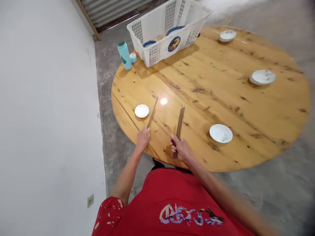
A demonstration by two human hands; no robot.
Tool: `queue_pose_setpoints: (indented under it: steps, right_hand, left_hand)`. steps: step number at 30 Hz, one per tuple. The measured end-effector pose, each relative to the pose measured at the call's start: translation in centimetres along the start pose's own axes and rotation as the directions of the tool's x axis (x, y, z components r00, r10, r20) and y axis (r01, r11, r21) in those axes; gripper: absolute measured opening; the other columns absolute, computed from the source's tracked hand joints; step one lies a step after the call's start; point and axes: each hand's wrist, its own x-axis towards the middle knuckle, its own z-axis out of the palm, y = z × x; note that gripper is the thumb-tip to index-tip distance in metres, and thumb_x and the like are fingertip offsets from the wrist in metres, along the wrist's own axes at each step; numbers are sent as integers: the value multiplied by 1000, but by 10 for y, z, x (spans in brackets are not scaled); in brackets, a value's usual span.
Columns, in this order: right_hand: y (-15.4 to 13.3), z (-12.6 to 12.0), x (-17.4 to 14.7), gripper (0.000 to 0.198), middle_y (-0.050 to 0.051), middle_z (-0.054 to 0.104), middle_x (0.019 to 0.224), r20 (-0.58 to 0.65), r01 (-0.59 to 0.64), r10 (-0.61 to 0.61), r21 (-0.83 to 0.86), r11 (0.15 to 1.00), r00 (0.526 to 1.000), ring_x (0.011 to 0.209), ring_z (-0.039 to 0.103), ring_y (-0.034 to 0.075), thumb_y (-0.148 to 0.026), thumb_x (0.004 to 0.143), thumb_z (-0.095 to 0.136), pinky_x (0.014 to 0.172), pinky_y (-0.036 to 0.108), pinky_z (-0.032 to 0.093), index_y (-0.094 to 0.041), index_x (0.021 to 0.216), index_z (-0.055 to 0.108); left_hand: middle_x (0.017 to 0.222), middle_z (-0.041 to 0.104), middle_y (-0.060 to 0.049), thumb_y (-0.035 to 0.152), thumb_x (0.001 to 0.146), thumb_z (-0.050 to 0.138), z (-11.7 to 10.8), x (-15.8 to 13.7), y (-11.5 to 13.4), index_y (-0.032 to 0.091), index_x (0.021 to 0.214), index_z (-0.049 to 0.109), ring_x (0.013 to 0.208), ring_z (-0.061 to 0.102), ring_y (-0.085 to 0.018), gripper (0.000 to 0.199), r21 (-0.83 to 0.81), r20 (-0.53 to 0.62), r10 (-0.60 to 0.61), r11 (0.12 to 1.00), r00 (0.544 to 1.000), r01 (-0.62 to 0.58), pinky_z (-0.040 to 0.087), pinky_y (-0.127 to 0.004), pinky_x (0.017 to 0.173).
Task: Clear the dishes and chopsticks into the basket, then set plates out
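Note:
My left hand (pixel 143 137) is closed around the lower end of thin brown chopsticks (pixel 153 112); whether it is one or a pair I cannot tell. They point away from me, just right of a small white bowl (pixel 142 111) near the table's left edge. In my right hand (pixel 180 147) is a bundle of several brown chopsticks (pixel 180 123), gripped near its lower end and pointing forward over the table. Another white bowl (pixel 220 133) sits to the right of that hand, apart from it.
The round wooden table (pixel 197 78) carries a white plastic basket (pixel 159 50) holding blue-rimmed dishes at the far left. Beside it stand a turquoise bottle (pixel 125 55) and its lid (pixel 133 58). Two more white bowls (pixel 262 77) are toward the far right. A white wall (pixel 49 98) rises left.

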Motion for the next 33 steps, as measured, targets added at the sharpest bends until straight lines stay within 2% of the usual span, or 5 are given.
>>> queue_pose_setpoints:
  steps: [6,14,19,24,33]
  right_hand:
    - [-18,-1,16,54,-9,39,42,81,77,-69,-88,993,994,34,30,6,-66,64,83,32,21,27,-21,70,55]
    - [-52,-53,25,51,-1,51,49,80,265,-253,-304,915,964,42,41,9,-68,66,73,40,24,30,-20,60,57]
    - [-70,-76,11,56,-1,51,49,308,339,-223,-401,851,925,42,33,8,-72,73,68,42,25,23,-19,58,58]
    - [-70,-80,-5,57,1,57,55,481,332,-143,-335,882,865,51,46,11,-72,77,69,51,26,35,-19,62,58]
    - [-56,-87,-10,62,-4,52,55,522,-3,98,-180,984,848,53,60,14,-76,66,80,54,27,46,-20,75,55]
  left_hand:
    - [89,74,-8,29,106,33,58,-69,65,18,120,66,83,71,-22,37,-283,75,172,948,982,-145,50,-30,76]
    - [103,74,-14,47,104,32,64,-73,101,16,117,67,93,70,-26,49,-339,124,337,898,933,-279,53,-37,86]
    - [104,74,-14,70,98,35,50,-41,122,15,103,70,96,70,-24,65,-807,50,224,583,973,-92,55,-37,89]
    - [100,76,-17,88,81,47,42,-30,159,12,108,72,84,73,-25,84,-965,228,401,213,887,152,57,-31,64]
    - [89,78,-12,66,73,75,41,-42,167,13,90,70,86,74,-22,56,-992,108,235,95,966,88,54,-24,62]
